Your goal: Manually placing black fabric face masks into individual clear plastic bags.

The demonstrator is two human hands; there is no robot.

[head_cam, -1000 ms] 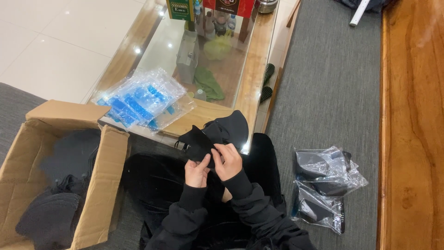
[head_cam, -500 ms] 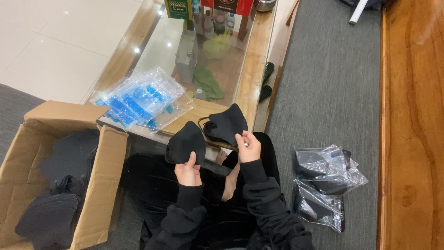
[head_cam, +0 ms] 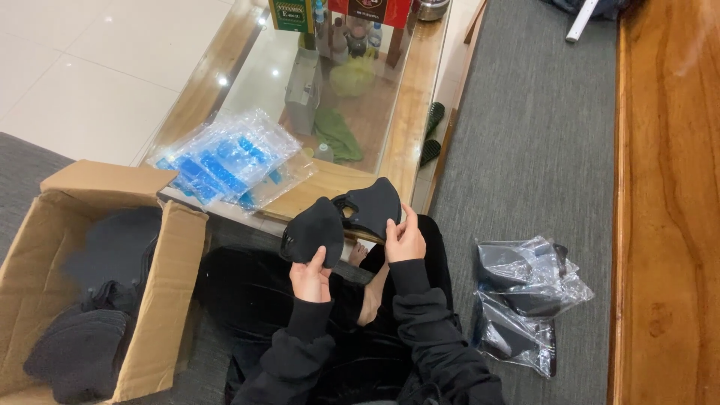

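Note:
I sit cross-legged on a grey carpet in black clothes. My left hand pinches the bottom edge of one black face mask. My right hand grips a second black face mask by its side. The two masks are held apart, side by side, above my lap and just in front of the glass table edge. Their ear loops show between them.
A glass-topped wooden coffee table stands ahead with a pile of clear blue-printed bags on it. An open cardboard box of black masks sits at my left. Bagged masks lie on the carpet at my right.
One second ago both hands held the masks together as one bundle. They have since pulled apart, the left mask moving left and the right mask staying up by the table edge.

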